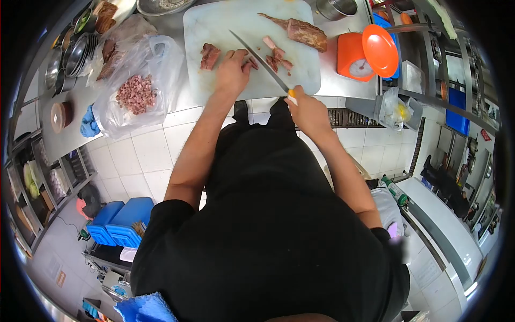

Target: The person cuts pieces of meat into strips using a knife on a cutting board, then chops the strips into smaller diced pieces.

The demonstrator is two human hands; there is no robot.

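My right hand (309, 111) is wrapped round the yellow and white handle of a long knife (263, 61), whose blade slants up and left over the white cutting board (214, 24). Beside the blade, my left hand (234, 70) has its fingers bent and pressed on a small strip of meat (252, 63). Left of that hand lies a chunk of meat (210, 56). Several cut pieces (278, 55) rest right of the blade. A larger long piece of meat (307, 35) lies at the board's upper right.
Diced meat (136, 95) fills a clear plastic bag (166, 80) left of the board. An orange scale (351, 53) with an orange plate (380, 50) stands right. Metal bowls (81, 53), a blue cloth (89, 122) and a metal pot (337, 8) are around.
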